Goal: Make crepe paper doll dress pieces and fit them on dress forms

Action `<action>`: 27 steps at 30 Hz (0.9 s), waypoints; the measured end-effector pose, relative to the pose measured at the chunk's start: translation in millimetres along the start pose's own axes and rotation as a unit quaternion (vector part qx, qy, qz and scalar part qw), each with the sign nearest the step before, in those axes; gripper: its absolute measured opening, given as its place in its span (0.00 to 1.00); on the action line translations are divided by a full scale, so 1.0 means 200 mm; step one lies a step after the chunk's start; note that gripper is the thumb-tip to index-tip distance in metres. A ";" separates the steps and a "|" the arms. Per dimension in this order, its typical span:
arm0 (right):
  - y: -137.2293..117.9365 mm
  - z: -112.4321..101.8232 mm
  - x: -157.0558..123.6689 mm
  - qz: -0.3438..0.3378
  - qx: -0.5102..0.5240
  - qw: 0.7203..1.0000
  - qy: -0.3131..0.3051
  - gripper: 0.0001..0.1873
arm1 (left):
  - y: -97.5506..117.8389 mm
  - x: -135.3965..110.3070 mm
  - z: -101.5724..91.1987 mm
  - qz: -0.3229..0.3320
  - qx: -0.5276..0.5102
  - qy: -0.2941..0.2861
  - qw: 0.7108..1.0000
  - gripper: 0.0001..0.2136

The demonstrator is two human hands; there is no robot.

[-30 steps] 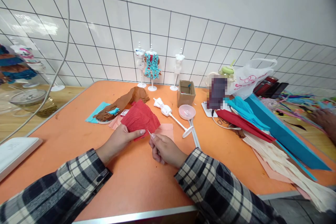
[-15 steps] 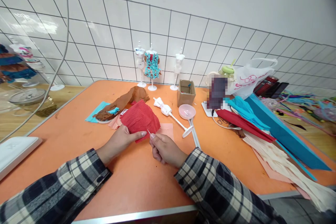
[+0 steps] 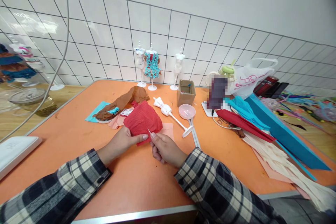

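Note:
My left hand (image 3: 125, 142) is closed on the lower left edge of a red crepe paper sheet (image 3: 143, 119), thumb laid over its front. My right hand (image 3: 166, 147) pinches a thin pale stick (image 3: 149, 131) between thumb and forefinger, its tip lying against the lower part of the red sheet. The other fingers of that hand are curled. Beyond the hands, a small white dress form (image 3: 163, 107) lies on its side, its round base toward me. Pale pink paper (image 3: 168, 131) lies partly hidden under the red sheet.
Brown crepe paper (image 3: 126, 101) lies at the back left. Along the wall stand small dress forms (image 3: 178, 63), one dressed in blue bits (image 3: 152, 64). A cardboard box (image 3: 186, 93) and a pink dish (image 3: 187, 111) sit mid-table. Coloured paper (image 3: 246, 112) is piled at right.
The red crepe paper has shifted slightly right and down, uncovering more of a small white-and-red box behind it. Both hands keep their holds and have barely moved.

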State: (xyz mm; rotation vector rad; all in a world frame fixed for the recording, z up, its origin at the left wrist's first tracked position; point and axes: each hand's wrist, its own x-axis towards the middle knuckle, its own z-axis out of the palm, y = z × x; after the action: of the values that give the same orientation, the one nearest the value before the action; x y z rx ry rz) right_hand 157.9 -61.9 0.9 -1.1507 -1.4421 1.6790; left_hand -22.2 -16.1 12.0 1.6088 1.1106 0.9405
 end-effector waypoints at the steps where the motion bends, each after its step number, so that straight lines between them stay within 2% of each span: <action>1: -0.01 0.00 0.00 0.001 -0.003 1.000 0.001 0.22 | 0.00 0.00 0.00 0.003 -0.004 -0.012 1.000 0.18; 9: 0.00 0.00 0.00 -0.011 -0.005 1.000 -0.002 0.23 | -0.01 0.00 0.00 0.015 -0.021 -0.027 0.999 0.20; 14: -0.01 0.00 -0.01 -0.013 -0.012 1.000 0.000 0.23 | 0.02 -0.01 -0.01 0.011 -0.073 0.004 0.997 0.20; 18: -0.01 0.00 -0.01 -0.007 -0.021 1.000 0.005 0.23 | 0.05 0.00 0.00 0.005 -0.043 0.032 0.999 0.22; 27: 0.00 0.00 0.00 -0.020 -0.017 1.000 0.005 0.23 | 0.05 0.00 0.01 0.012 -0.016 0.022 1.000 0.21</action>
State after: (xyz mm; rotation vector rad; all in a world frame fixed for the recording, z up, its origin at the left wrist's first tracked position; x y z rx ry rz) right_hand 159.0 -62.1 0.2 -1.1395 -1.4823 1.6261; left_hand -18.7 -18.2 21.2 1.5853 1.1017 1.0098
